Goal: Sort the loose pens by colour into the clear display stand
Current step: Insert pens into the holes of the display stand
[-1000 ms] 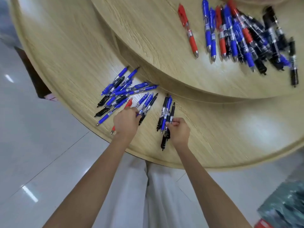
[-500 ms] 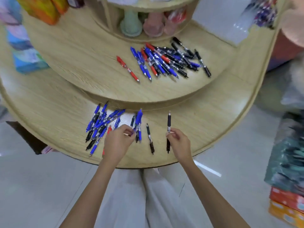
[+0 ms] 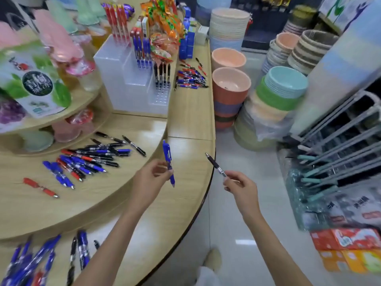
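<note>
The low pens (image 3: 31, 263) near the left arm are blurry and cut off at the edge. The left hand (image 3: 151, 178) pinches a blue pen (image 3: 168, 159), standing up. The right hand (image 3: 241, 186) pinches a black pen (image 3: 214, 164) by one end. The clear display stand (image 3: 127, 83) sits far past both hands. A pile of loose pens (image 3: 88, 157) lies left of the left hand.

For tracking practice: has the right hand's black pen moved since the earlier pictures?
Yes. The black pen, pinched by the right hand, has left the lower shelf and now sits beyond its rim, over the floor.
</note>
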